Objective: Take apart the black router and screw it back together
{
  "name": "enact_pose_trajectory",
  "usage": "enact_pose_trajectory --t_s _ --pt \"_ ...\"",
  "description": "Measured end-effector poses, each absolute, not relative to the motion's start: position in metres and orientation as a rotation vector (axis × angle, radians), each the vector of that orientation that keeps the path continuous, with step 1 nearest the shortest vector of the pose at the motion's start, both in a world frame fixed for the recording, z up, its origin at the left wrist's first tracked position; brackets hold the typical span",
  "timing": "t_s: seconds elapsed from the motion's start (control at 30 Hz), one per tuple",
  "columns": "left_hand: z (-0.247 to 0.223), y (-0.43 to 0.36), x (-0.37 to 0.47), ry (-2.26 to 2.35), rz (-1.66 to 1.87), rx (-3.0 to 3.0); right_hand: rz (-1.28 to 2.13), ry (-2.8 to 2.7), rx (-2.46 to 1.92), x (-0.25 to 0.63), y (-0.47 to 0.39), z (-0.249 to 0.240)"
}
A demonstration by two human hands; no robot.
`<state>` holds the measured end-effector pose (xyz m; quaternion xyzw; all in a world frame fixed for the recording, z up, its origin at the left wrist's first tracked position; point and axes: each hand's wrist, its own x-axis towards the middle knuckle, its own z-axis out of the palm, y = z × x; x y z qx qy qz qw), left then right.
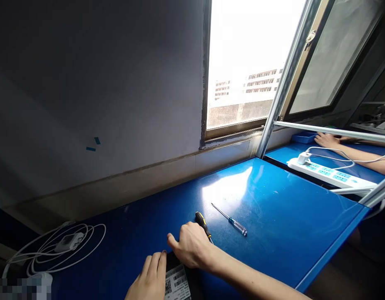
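Note:
At the near edge of the blue table lies a flat black object, its kind not clear, with a white barcode label. My left hand presses against its left side, fingers together and bent over the edge. Over its far right corner, my right hand is curled with the thumb out to the left; its fingertips are hidden underneath. Just beyond the right hand is a black-and-yellow screwdriver, partly covered by it. A clear-handled screwdriver lies farther right.
Coiled white cable with an adapter sits at the left. A white power strip with a plug lies beyond the metal frame at right. Behind it, another person's hand is beside a blue tray. Wall and window border the table.

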<state>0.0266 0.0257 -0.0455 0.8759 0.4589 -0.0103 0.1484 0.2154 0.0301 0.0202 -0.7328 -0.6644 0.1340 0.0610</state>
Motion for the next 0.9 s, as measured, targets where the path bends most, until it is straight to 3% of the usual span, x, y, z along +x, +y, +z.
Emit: enact_pose_trajectory --t_s 0.3,0.43,0.67,0.9 --pt "0.000 0.015 0.047 1.332 -0.216 2.382 0.458 -2.000 -2.191 0.217 0.039 0.017" --pt "0.023 0.008 0.046 1.286 -0.080 2.341 0.494 -1.973 -2.123 0.220 0.037 0.022" --pt "0.035 0.001 0.046 1.316 -0.101 2.296 0.549 -2.015 -1.783 0.247 -0.009 0.023" --pt "0.039 0.000 0.045 1.311 -0.071 2.254 0.926 -2.117 -1.297 0.278 -0.037 0.004"
